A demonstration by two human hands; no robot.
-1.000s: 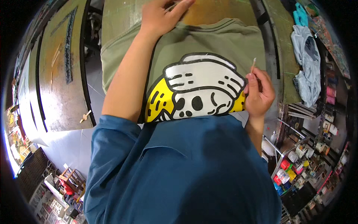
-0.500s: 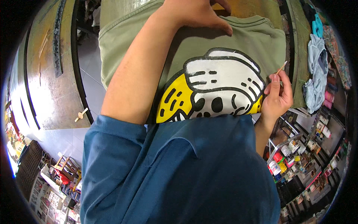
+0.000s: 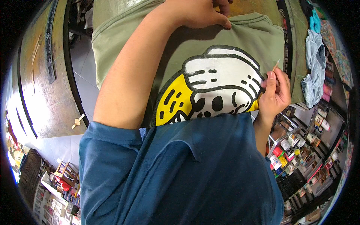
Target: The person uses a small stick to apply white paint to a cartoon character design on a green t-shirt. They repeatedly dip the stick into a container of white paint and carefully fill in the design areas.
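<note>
An olive-green T-shirt (image 3: pixel 120 41) lies spread in front of me. Its large print (image 3: pixel 221 75) is white, yellow and black; my body covers the print's lower part. My left hand (image 3: pixel 204 15) reaches across to the far edge of the shirt near the collar. Its thumb and curled fingers are closed on the cloth there, though the fingertips are partly hidden. At the print's right side, my right hand (image 3: pixel 275 90) pinches a thin wooden stick (image 3: pixel 275 66) with a whitish tip. The tip points up and away, above the green fabric.
A stained board (image 3: pixel 56 97) stands at the left, with a small wooden piece (image 3: pixel 78 121) at its near corner. Light-blue cloth (image 3: pixel 315 63) hangs at the far right. Shelves below it carry several paint jars (image 3: pixel 276 161). A small wooden chair (image 3: pixel 65 170) sits lower left.
My left thumb has come down onto the cloth at the shirt's far edge, drawing nearer to the fingers. My right hand has shifted slightly left with the stick. The whole view has turned a little.
</note>
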